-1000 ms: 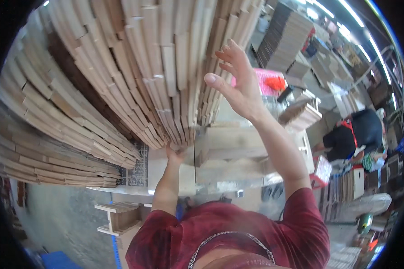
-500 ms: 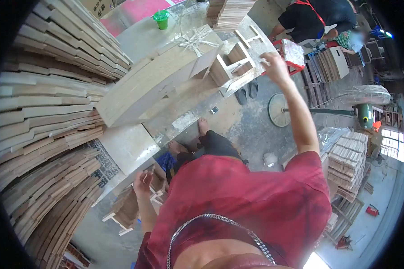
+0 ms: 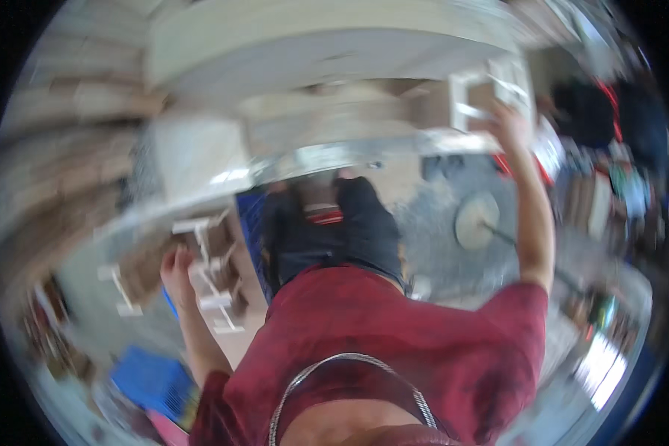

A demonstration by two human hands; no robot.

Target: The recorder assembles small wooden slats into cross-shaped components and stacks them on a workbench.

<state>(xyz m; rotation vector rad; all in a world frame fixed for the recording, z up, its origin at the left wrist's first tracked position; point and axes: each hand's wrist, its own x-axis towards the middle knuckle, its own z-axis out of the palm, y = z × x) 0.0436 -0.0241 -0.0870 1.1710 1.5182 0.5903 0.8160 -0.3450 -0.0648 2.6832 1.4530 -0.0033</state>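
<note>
The picture is smeared by motion. My right hand [image 3: 514,132] reaches to the far right of the workbench, at the edge of a small wooden box frame [image 3: 459,111] with pale edges; whether it touches the frame cannot be made out. My left hand [image 3: 177,271] is low on the left, beside several similar wooden box frames [image 3: 214,262] with pale ends. Its fingers look bent, but blur hides whether anything is in them. A long pale wooden panel piece [image 3: 327,56] lies across the bench beyond both hands.
Blurred stacks of boards [image 3: 59,175] line the left side. A pale flat board [image 3: 201,157] lies at the bench's left end. A blue crate [image 3: 154,383] sits lower left. To the right stand a round fan base [image 3: 477,221] and a person in dark clothes [image 3: 583,111].
My view has turned, bringing more of the left-hand box frames and a blue crate into sight. My right hand now overlaps the box frame on the bench; my left hand is farther left.
</note>
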